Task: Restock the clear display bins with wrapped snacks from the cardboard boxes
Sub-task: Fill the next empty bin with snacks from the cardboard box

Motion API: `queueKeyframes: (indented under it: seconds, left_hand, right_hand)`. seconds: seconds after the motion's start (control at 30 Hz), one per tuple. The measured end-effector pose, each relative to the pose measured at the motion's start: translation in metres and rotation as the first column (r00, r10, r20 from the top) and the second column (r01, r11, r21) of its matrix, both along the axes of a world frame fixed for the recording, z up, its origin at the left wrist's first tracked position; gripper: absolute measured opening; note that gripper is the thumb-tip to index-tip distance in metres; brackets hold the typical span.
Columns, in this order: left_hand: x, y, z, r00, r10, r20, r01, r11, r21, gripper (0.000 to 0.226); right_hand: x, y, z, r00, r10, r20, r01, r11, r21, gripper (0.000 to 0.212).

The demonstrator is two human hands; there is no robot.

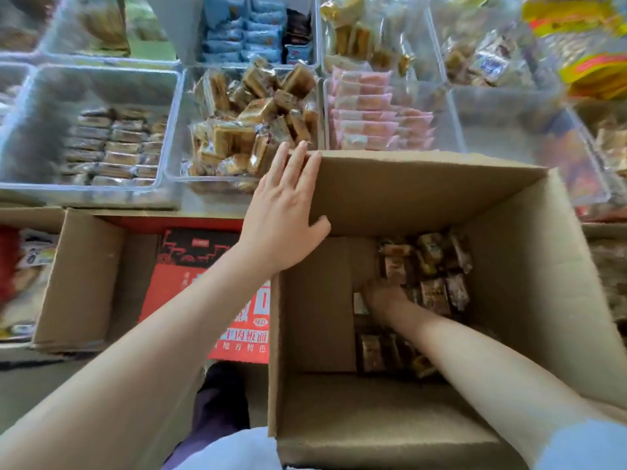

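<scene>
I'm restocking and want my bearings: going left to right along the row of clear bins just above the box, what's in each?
Dark flat-wrapped bars → jumbled golden-brown cake squares → stacked pink packets → a nearly bare bin.

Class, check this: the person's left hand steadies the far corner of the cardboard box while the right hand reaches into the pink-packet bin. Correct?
Not quite. In the head view the right hand reaches into the cardboard box, among wrapped snacks, not the pink-packet bin. The left hand does steady the corner.
</scene>
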State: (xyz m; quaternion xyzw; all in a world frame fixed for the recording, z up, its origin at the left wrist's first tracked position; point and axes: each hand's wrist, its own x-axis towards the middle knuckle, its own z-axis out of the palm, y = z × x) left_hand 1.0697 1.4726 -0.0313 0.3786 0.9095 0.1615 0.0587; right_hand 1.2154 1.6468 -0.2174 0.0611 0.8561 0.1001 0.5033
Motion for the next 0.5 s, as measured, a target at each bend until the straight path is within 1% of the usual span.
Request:
queueKeyframes:
  seconds: [0.07,0.17,0.23,0.3,0.33,0.4,0.43,0.5]
  left_hand:
    - [0.001,0.001,0.000,1.000,0.017,-0.001,-0.017,1.000,0.009,0.083]
    - [0.001,0.000,0.000,1.000,0.027,0.006,-0.027,1.000,-0.001,0.083]
    - [0.000,-0.001,0.000,1.000,0.026,0.014,-0.026,1.000,-0.009,0.083]
    - [0.001,-0.001,0.000,1.000,0.025,0.016,-0.025,1.000,-0.011,0.084]
    - [0.002,0.000,0.001,1.000,0.027,0.013,-0.027,1.000,-0.010,0.084]
    - [0.003,0.001,0.002,1.000,0.026,0.011,-0.026,1.000,-0.008,0.083]
    - [0.003,0.001,0.003,1.000,0.028,0.015,-0.028,1.000,0.000,0.082]
    - [0.004,0.001,0.003,0.999,0.035,0.038,-0.036,0.999,0.026,0.079]
  right_hand:
    - [0.003,-0.001,-0.003,0.991,0.116,-0.064,-0.113,0.992,0.050,0.052]
    - [0.000,-0.001,-0.004,0.973,0.186,-0.138,-0.174,0.980,0.097,0.041]
    - [-0.009,0.002,0.004,0.965,0.182,-0.191,-0.159,0.979,0.128,0.038]
    - [-0.019,0.009,0.022,0.951,0.090,-0.296,-0.051,0.990,0.135,0.039]
    - [-0.025,0.015,0.034,0.926,0.010,-0.377,0.028,0.995,0.095,0.041]
    - [-0.032,0.023,0.062,0.833,-0.207,-0.514,0.188,0.978,-0.090,0.053]
    - [-0.035,0.024,0.078,0.759,-0.327,-0.563,0.243,0.945,-0.220,0.055]
    - [-0.038,0.020,0.111,0.597,-0.550,-0.584,0.284,0.826,-0.487,0.049]
